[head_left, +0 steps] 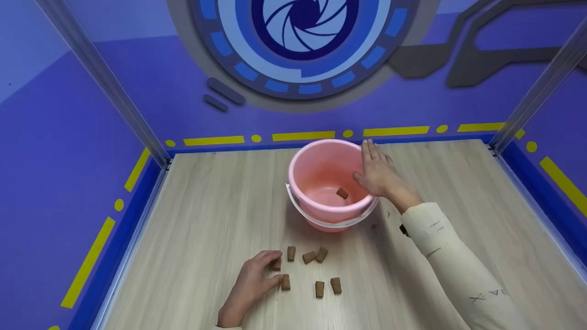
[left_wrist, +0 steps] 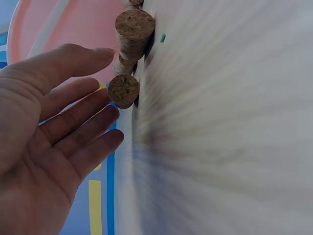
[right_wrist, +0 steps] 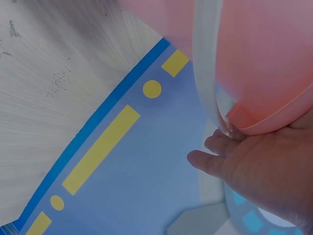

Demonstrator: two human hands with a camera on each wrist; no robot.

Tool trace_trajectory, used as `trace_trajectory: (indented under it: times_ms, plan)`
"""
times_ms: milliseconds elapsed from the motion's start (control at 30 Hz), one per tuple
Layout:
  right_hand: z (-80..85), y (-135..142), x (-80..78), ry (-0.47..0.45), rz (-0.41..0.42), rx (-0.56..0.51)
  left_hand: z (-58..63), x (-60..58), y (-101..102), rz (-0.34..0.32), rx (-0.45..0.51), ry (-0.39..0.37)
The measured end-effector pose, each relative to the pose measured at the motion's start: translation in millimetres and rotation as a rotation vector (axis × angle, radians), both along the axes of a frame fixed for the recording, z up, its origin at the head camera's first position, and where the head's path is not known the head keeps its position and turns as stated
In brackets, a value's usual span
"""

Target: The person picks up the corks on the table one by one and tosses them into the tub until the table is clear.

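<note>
My left hand (head_left: pixel 251 277) is low over the table, thumb and fingers spread apart around a cork (head_left: pixel 276 264). In the left wrist view its fingertips reach right beside that cork (left_wrist: pixel 123 91), and the thumb tip is above it. A second cork (head_left: pixel 285 282) lies by the thumb. My right hand (head_left: pixel 378 172) rests on the right rim of a pink bucket (head_left: pixel 300 195), fingers straight and thumb over the inside. From the right wrist, the palm is against the rim, close to where the white handle (right_wrist: pixel 208 63) joins. One cork (head_left: pixel 342 193) lies inside the bucket.
Several more corks lie in front of the bucket, among them an upper-row cork (head_left: pixel 291 253) and a nearer cork (head_left: pixel 336 285). The wooden table (head_left: pixel 206 206) is bounded by blue printed walls (head_left: pixel 151 105) with metal corner posts. A green speck (left_wrist: pixel 163 37) is on the tabletop.
</note>
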State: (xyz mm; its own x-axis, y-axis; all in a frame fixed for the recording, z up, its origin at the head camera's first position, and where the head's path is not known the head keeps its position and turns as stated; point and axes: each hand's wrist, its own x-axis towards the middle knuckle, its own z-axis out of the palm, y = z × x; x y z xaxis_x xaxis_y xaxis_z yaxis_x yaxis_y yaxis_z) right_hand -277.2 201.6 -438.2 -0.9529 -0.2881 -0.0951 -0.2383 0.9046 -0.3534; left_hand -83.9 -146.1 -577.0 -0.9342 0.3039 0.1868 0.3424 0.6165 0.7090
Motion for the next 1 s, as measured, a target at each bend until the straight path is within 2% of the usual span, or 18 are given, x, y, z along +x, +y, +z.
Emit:
trace_trajectory:
  times_ms: [167, 333, 433, 567, 800, 1000]
  plan:
    - [-0.3, 0.0, -0.1, -0.012, -0.008, -0.012, -1.4, -0.2, 0.6, 0.009, -0.017, -0.011]
    - [0.1, -0.5, 1.3, -0.015, -0.016, -0.025, -3.0, -2.4, 2.5, 0.048, -0.037, -0.043]
    - [0.1, -0.6, 1.7, -0.013, -0.019, -0.027, -4.6, -3.5, 4.1, 0.07, -0.055, -0.011]
    - [0.1, -0.3, 2.1, -0.012, -0.024, -0.026, -7.6, -4.9, 5.0, 0.085, -0.08, 0.067]
    - [-0.8, 0.2, 1.2, 0.004, -0.023, -0.017, -7.9, -6.6, 6.5, 0.101, -0.097, 0.089]
    - [-1.4, -1.5, -0.1, -0.019, -0.03, -0.028, -7.7, -6.8, 8.8, 0.199, -0.074, 0.134]
